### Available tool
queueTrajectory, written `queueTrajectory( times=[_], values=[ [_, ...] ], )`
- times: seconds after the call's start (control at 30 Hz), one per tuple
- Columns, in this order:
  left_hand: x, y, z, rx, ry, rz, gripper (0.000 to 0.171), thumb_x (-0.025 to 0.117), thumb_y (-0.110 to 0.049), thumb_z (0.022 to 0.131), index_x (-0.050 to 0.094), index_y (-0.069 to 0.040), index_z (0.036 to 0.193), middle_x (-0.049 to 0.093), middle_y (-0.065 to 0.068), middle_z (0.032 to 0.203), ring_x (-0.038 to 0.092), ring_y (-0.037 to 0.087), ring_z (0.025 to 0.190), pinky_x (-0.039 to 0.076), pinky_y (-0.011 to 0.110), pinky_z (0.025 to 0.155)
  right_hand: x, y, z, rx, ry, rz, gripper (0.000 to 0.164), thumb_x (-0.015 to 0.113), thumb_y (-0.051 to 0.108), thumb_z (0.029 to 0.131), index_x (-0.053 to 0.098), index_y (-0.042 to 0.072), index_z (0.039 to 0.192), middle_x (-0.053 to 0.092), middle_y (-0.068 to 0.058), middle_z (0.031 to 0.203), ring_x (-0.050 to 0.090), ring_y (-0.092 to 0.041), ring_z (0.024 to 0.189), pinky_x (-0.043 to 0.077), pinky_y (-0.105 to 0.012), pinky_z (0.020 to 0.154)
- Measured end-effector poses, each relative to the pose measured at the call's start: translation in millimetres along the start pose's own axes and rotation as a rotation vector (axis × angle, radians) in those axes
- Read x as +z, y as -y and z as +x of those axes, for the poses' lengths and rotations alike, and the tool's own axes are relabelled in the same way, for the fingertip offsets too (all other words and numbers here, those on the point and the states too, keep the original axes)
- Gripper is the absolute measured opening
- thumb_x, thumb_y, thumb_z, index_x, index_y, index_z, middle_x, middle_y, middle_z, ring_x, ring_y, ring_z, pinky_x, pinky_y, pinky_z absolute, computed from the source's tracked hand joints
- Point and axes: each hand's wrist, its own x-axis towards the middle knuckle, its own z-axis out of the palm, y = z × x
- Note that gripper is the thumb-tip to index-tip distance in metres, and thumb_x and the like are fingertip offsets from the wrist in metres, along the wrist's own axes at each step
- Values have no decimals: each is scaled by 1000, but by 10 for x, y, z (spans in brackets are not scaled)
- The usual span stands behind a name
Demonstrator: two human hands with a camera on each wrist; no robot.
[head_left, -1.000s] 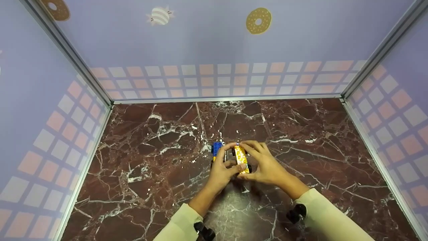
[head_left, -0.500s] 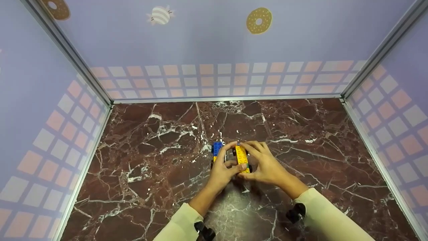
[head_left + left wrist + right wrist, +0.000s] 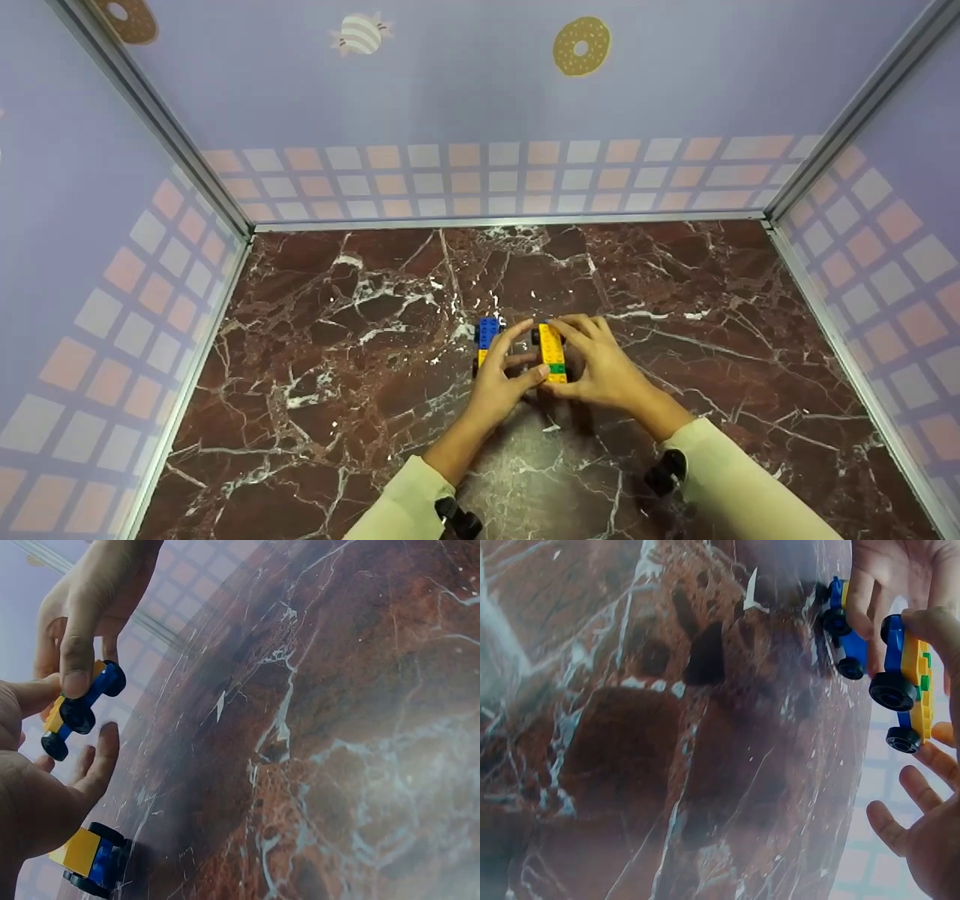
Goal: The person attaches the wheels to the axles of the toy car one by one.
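In the head view my right hand (image 3: pixel 604 367) holds a toy brick car (image 3: pixel 551 352) by its two ends, fingers at the far end and thumb at the near one. The car has a yellow studded top with a green brick, a blue chassis (image 3: pixel 893 652) and black wheels (image 3: pixel 893 692). My left hand (image 3: pixel 495 379) touches the car's near left side with the thumb, its other fingers spread apart from the car. Behind that hand, on the table, stands a second toy brick car (image 3: pixel 488 334), blue and yellow, partly hidden by the left fingers.
The brown marbled tabletop (image 3: pixel 360 420) has white veins and small pale flecks. A purple back wall (image 3: pixel 465 97) and side walls with pink and white squares enclose it. Black wrist devices (image 3: pixel 459 517) sit on both pale sleeves.
The held car has shifted slightly right and turned from glare, so its green brick shows. The left fingers now stand farther from it. The second car has not moved.
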Motion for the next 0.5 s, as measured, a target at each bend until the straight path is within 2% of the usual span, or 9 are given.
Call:
queueTrajectory(
  times=[0.13, 0.2, 0.27, 0.4, 0.43, 0.5],
  values=[
    [-2, -33, -22, -12, -8, 40, 69, 80, -10, 101, 51, -15, 164, 44, 18, 169, 65, 47, 135, 69, 41, 97, 44, -101, -1, 4, -34, -10, 94, 102, 30, 74, 61, 0, 153, 62, -19, 148, 54, -40, 126, 58, -65, 104],
    [5, -56, -34, -16, -3, 64, 68, 79, -11, 101, 52, -17, 163, 44, 16, 170, 64, 46, 136, 67, 43, 99, 91, -197, -17, -12, -66, -16, 93, 100, 36, 75, 62, 2, 153, 63, -17, 147, 53, -38, 125, 59, -62, 103],
    [13, -71, -41, -14, 1, 70, 68, 79, -10, 101, 53, -20, 163, 44, 14, 170, 64, 46, 136, 67, 45, 101, 104, -240, -23, -23, -81, -19, 94, 100, 39, 74, 63, 1, 152, 64, -17, 145, 54, -38, 124, 59, -65, 101],
    [16, -96, -58, -8, 8, 65, 68, 77, -6, 101, 53, -21, 163, 46, 14, 168, 63, 47, 137, 66, 43, 102, 100, -298, -23, 20, -50, -40, 96, 100, 41, 75, 62, 1, 153, 64, -18, 146, 53, -40, 126, 58, -66, 105],
    [13, -99, -61, -6, 7, 62, 68, 77, -6, 101, 54, -22, 163, 47, 15, 167, 63, 47, 137, 67, 42, 102, 70, -264, -10, 44, -24, -49, 97, 101, 38, 74, 61, -1, 153, 64, -21, 147, 54, -44, 126, 57, -71, 105],
    [6, -103, -67, -2, 4, 60, 67, 76, -6, 101, 54, -21, 163, 48, 17, 166, 63, 47, 137, 67, 41, 102, 68, -286, -1, 80, 5, -76, 97, 101, 39, 75, 60, 0, 154, 64, -20, 148, 53, -45, 129, 56, -71, 108]
  ],
)
